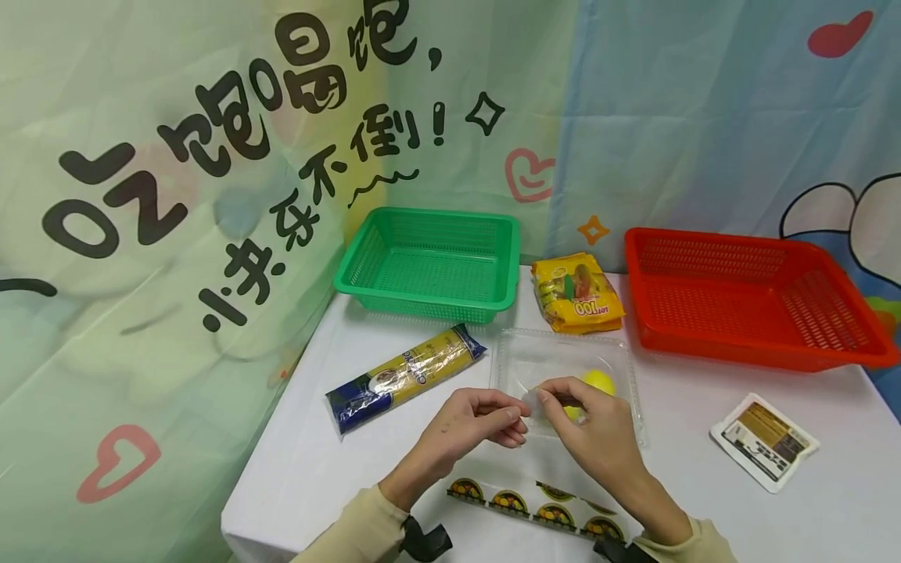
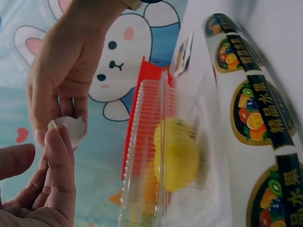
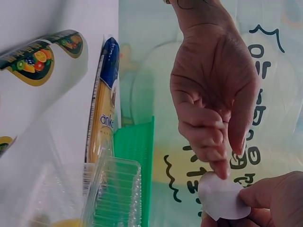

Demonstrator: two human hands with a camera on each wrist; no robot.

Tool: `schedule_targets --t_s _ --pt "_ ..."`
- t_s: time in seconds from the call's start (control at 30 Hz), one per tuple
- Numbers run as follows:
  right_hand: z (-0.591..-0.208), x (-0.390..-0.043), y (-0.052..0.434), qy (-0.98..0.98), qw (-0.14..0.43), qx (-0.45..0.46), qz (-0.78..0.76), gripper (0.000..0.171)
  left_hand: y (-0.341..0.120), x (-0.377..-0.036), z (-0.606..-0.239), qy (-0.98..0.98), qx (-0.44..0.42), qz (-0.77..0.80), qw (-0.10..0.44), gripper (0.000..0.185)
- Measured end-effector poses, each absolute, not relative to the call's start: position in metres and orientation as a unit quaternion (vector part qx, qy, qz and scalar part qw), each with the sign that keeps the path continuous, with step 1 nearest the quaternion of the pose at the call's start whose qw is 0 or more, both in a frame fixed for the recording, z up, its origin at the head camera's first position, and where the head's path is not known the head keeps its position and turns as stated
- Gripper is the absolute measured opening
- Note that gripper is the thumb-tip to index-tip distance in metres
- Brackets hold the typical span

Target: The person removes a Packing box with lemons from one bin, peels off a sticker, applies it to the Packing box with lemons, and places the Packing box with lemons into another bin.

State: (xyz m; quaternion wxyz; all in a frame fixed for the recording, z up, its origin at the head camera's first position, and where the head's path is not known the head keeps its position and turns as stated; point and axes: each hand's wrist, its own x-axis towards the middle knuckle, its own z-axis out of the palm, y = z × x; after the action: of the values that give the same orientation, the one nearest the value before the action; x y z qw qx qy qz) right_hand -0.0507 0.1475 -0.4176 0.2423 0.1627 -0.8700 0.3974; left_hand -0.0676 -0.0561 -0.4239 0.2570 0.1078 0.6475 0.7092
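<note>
Head view is showing both hands meeting just in front of a clear plastic clamshell box (image 1: 566, 367) with a yellow fruit (image 1: 598, 381) inside. The right hand (image 1: 598, 426) is pinching a small round white sticker (image 1: 533, 403), and the left hand (image 1: 468, 426) is curling its fingertips against the sticker's edge. Judging by this, peeling or separating the sticker is the step under way; the next move seems to call for a fine fingernail grip. A sheet of fruit labels (image 1: 535, 512) is lying just beneath the wrists.
</note>
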Motion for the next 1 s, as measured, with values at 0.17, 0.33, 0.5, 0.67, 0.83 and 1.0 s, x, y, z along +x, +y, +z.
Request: schedule_targets --t_s 0.17,0.33,0.5,0.67,0.83,1.0 --pt "-0.416 -0.051 0.146 -0.869 0.241 0.170 0.397 0.011 -0.052 -0.069 -0.423 0.642 0.104 0.719 0.243 0.024" --pt "-0.416 -0.052 0.145 -0.868 0.259 0.192 0.378 0.012 -0.050 -0.071 -0.423 0.628 0.100 0.736 0.233 0.027" --pt "-0.418 -0.052 0.144 -0.864 0.281 0.222 0.356 0.016 -0.048 -0.072 -0.422 0.618 0.091 0.749 0.221 0.029" --pt "-0.419 -0.052 0.143 -0.857 0.289 0.243 0.350 0.018 -0.046 -0.072 -0.420 0.619 0.082 0.753 0.210 0.030" --pt "-0.419 -0.052 0.142 -0.851 0.296 0.260 0.348 0.022 -0.046 -0.073 -0.422 0.613 0.076 0.760 0.202 0.029" --pt "-0.421 -0.053 0.141 -0.836 0.320 0.284 0.345 0.017 -0.045 -0.073 -0.423 0.611 0.069 0.764 0.197 0.027"
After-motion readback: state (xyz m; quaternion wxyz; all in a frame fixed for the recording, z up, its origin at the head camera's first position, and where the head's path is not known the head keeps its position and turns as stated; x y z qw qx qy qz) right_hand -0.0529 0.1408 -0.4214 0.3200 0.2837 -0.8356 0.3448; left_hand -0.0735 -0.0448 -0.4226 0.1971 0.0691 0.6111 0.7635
